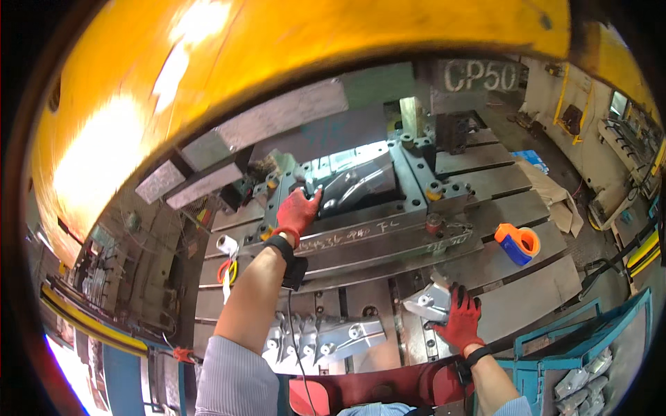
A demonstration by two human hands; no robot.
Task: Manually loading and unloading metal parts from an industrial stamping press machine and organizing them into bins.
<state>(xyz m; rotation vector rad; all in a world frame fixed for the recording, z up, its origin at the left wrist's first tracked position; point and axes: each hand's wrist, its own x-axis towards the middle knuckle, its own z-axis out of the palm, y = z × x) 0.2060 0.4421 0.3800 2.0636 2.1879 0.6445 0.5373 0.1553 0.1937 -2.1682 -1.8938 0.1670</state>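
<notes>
- Two gloved hands are at work, both in red gloves with black wrist straps.
- The left hand [298, 211] reaches forward into the press, fingers spread flat against the edge of one dark shiny metal part [357, 182] lying in the die [409, 201]; it touches the part, but whether it grips it cannot be told.
- The right hand [459, 320] is closed around one silvery metal piece [428, 304], held low over the press table [513, 305], near the person's body.
- One row of like silvery pieces [329, 338] lies overlapped on the table's near edge between the two forearms; about four show, the exact count unclear.
- One orange and blue tape holder [517, 243] stands on the table to the right, well apart from both hands.
- One blue bin [590, 340] at lower right holds several more silvery pieces; they cannot be counted.
- One yellow press frame [277, 62] arches overhead.
</notes>
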